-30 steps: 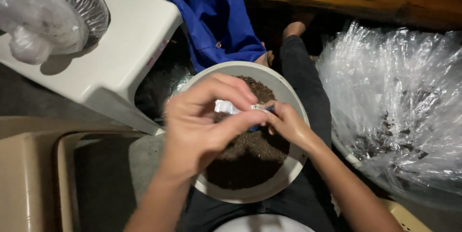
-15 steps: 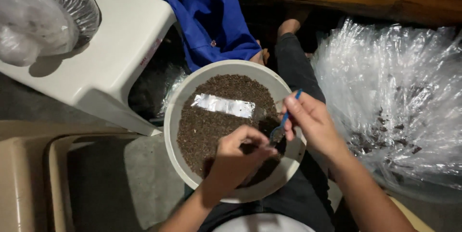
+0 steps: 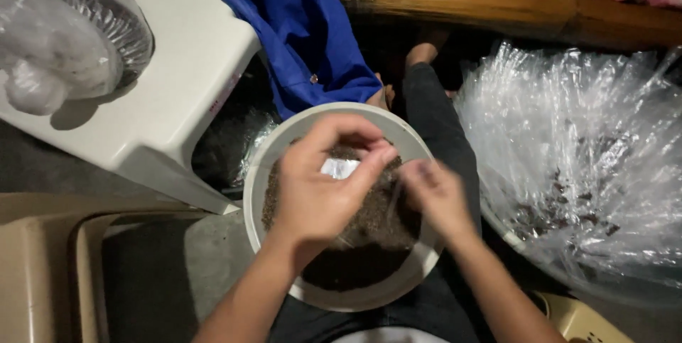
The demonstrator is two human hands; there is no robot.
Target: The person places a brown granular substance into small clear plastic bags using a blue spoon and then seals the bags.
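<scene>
both hands (image 3: 369, 190) pinch a small clear packet (image 3: 339, 168) over a white bowl (image 3: 273, 154) beside a pale stool (image 3: 181, 80).

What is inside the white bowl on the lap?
The white bowl holds dark brown granular material and a small clear packet. The left hand and right hand cover the middle.

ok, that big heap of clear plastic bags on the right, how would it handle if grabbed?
The clear plastic bags look thin and crinkled, so probably floppy and light. The glossy film may be slippery. Dark bits show inside, so some could spill.
</scene>
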